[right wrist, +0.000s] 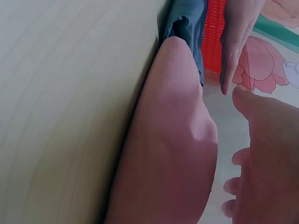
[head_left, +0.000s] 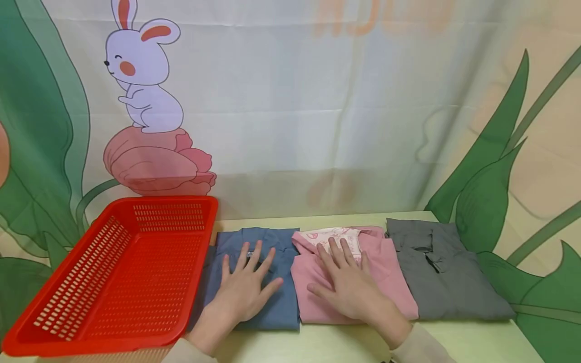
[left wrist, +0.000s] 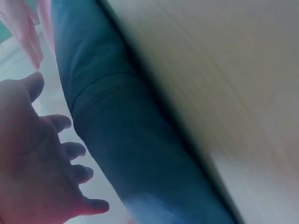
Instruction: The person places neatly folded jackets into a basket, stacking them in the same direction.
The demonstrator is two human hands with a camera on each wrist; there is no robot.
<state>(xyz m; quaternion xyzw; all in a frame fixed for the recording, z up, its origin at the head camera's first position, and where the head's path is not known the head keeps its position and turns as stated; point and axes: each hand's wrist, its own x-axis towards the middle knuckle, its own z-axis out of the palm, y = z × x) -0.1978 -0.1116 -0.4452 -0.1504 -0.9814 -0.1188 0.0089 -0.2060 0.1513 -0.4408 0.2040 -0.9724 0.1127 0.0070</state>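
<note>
Blue folded cloth (head_left: 281, 307) and pink folded cloth (head_left: 388, 285) lie side by side on the table (head_left: 336, 348). Your left hand (head_left: 245, 290) hangs over the blue, your right hand (head_left: 349, 282) over the pink, fingers spread wide, holding nothing. You seem to be at a smoothing step; next, you may need flat palms and a soft press. A red basket (head_left: 91, 348) crowds the blue's left side and gray folded cloth (head_left: 454, 287) the pink's right, so free room is along the front edges.

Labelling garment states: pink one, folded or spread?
Folded. In the head view the pink garment lies as a compact, roughly rectangular bundle under the right hand; the right wrist view shows its thick, rounded edge.
</note>
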